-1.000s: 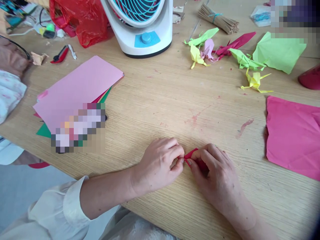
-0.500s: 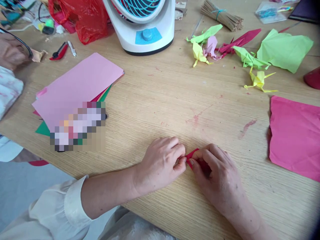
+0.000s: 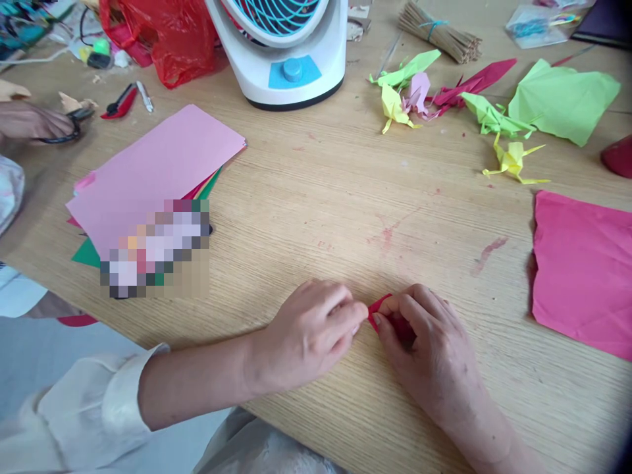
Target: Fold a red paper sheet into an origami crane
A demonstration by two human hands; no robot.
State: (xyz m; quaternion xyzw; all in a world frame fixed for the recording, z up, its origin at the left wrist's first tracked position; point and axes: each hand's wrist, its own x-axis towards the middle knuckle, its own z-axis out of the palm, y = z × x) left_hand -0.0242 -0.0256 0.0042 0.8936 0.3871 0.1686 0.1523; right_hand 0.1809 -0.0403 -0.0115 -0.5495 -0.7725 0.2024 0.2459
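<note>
Pinched in the fingers of the right hand (image 3: 434, 349), a small folded piece of crimson paper (image 3: 379, 306) sits left of a creased, rectangular pink paper sheet (image 3: 585, 273) — the left hand's (image 3: 309, 336) curled fingers at the crimson tip, their hold unclear.

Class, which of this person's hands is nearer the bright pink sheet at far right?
Right. The right hand is left of the sheet, not touching; the left hand is farther left.
</note>
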